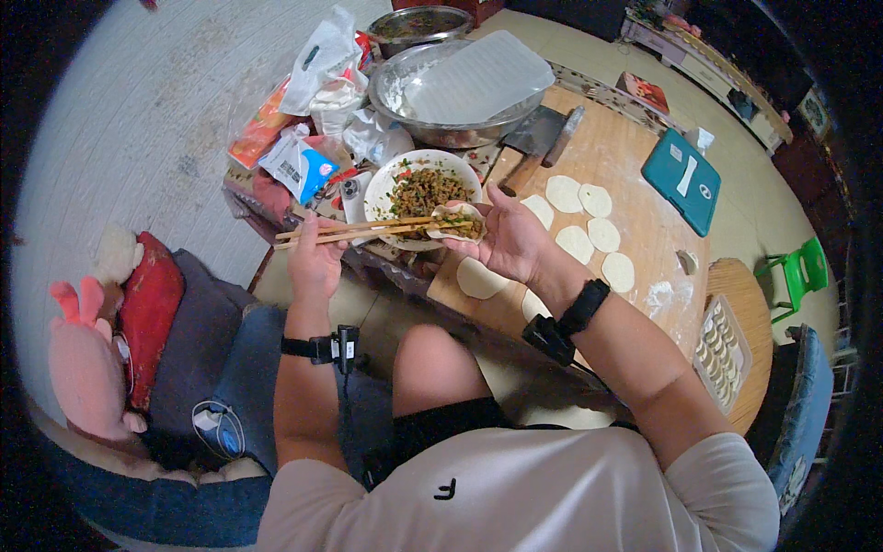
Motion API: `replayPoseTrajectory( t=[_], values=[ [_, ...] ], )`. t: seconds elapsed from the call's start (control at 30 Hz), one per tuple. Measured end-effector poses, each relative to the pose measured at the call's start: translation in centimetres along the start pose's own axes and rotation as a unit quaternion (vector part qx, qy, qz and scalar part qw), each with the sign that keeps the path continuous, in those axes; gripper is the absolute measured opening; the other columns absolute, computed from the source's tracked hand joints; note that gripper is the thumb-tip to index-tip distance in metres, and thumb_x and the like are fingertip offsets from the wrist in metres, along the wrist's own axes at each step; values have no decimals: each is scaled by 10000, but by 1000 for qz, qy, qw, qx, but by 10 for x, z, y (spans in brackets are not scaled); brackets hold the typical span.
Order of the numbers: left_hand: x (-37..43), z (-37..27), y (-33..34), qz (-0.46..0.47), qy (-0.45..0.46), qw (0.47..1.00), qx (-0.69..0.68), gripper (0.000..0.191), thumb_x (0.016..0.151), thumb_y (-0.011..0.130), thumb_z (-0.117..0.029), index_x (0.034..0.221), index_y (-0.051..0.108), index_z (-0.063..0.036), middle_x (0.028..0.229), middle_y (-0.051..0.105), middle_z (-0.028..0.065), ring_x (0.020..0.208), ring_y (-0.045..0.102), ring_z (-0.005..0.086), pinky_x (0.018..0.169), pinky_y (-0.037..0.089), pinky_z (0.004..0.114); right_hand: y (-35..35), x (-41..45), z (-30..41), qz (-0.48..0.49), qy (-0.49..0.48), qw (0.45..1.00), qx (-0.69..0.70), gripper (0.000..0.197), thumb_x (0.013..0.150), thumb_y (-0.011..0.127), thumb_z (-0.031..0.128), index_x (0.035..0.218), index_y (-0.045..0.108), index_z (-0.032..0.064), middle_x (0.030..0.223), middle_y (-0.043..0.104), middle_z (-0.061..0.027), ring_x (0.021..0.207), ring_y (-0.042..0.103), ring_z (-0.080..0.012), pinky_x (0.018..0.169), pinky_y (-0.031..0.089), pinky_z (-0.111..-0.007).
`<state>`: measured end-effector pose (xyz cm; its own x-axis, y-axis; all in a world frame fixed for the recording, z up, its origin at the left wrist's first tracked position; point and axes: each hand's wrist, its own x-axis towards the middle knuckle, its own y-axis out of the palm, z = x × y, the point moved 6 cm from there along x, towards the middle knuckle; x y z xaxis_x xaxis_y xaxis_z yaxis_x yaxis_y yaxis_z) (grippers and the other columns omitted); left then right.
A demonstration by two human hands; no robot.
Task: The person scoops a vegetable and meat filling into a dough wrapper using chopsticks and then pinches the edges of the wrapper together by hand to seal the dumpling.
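Observation:
My left hand (317,259) is closed on a pair of wooden chopsticks (359,229), whose tips reach right to the filling on a round dough wrapper (476,233). That wrapper lies cupped in my right hand (507,238), palm up, thumb raised and fingers beneath the dough. Behind it, a white bowl (376,196) holds chopped brown and green filling (428,190). Several flat dough rounds (572,245) lie on the floured wooden board (621,145) to the right of my right hand.
A cleaver (534,131) and rolling pin (564,136) lie behind the rounds. Beyond the bowl stands a metal basin (448,134) with a translucent plastic tray (483,79); packets (296,162) are left of it. A teal board-like item (679,183) and a tray of dumplings (721,355) are at right.

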<state>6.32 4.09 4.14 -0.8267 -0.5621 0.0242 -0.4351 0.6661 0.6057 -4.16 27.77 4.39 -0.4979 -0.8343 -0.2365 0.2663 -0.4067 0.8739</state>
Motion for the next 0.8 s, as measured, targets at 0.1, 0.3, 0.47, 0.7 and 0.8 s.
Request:
replayPoseTrajectory(
  t=[0.1,0.3,0.47,0.7,0.8],
  values=[
    [-1,-2,3,-1,-7,1000,-3,258,929,472,-246,848,552,-15,760,592,108,666,585,183,566,503,278,1,-1,-1,9,-9,1000,-11,512,949,259,435,1287,296,52,1181,456,-172,1030,535,-365,813,538,-431],
    [0,-5,8,35,5,998,48,248,930,473,-241,842,552,-22,763,601,105,652,593,173,556,510,271,7,-3,0,9,-24,999,-27,513,944,273,448,1241,327,33,1142,468,-182,954,568,-374,769,557,-419],
    [1,-1,3,23,-15,999,26,259,927,480,-249,829,553,-20,761,599,103,657,597,178,542,503,265,6,-1,-2,-9,-15,1000,-17,565,939,274,465,1185,366,-36,1120,484,-192,942,575,-372,763,560,-408],
    [4,2,-3,-9,-30,999,13,263,922,488,-265,841,548,-22,749,584,91,646,581,180,558,500,276,2,-4,-2,-1,-11,1000,-16,637,926,282,500,1143,403,-87,1160,480,-232,1014,552,-368,825,526,-437],
    [11,-7,-15,-31,3,1000,3,257,920,493,-277,850,544,-34,744,577,77,676,576,180,600,500,290,-1,-4,0,-1,-11,1000,-9,645,921,292,508,1153,401,-83,1176,475,-231,1029,545,-370,841,516,-440]
  ],
)
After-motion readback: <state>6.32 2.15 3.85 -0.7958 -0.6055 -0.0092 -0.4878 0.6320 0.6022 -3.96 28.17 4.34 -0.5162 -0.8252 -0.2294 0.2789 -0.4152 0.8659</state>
